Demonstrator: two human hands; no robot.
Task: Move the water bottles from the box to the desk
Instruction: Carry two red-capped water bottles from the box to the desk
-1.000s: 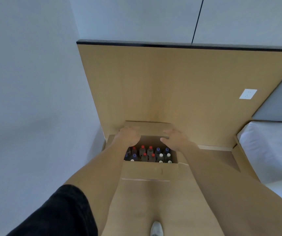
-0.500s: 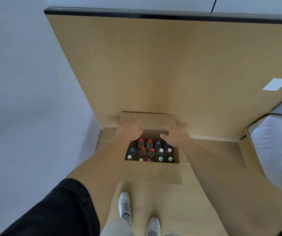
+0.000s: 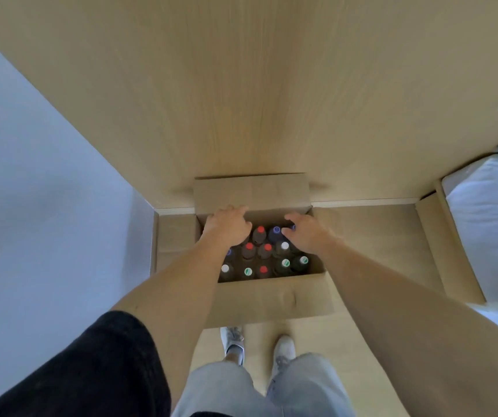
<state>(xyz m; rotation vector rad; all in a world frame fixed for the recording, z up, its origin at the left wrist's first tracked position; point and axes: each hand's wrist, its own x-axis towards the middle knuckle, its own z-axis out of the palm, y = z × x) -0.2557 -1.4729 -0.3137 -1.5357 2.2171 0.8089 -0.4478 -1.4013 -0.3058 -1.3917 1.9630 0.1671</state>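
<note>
I see a tall wooden panel (image 3: 241,85) filling the far side, with a grey wall (image 3: 31,191) on the left and a white bed (image 3: 491,224) on the right. On the wooden floor (image 3: 377,236) against that panel stands an open cardboard box (image 3: 271,299), its far flap (image 3: 250,191) up against the panel and its near flap folded down toward me. Both my bare forearms reach down into it, the left one coming out of a black sleeve (image 3: 91,371). Below I see pale trousers (image 3: 259,386) and two light shoes (image 3: 232,338) on the floor just near of the box. The water bottles (image 3: 264,251) stand upright and packed close inside the box, caps up in red, white, green and blue. My left hand (image 3: 226,225) lies over the far left bottles, fingers curled toward the far flap; I cannot tell whether it grips anything. My right hand (image 3: 307,233) hovers over the far right bottles, fingers bent downward by a blue cap (image 3: 276,229); whether it holds a bottle I cannot tell
</note>
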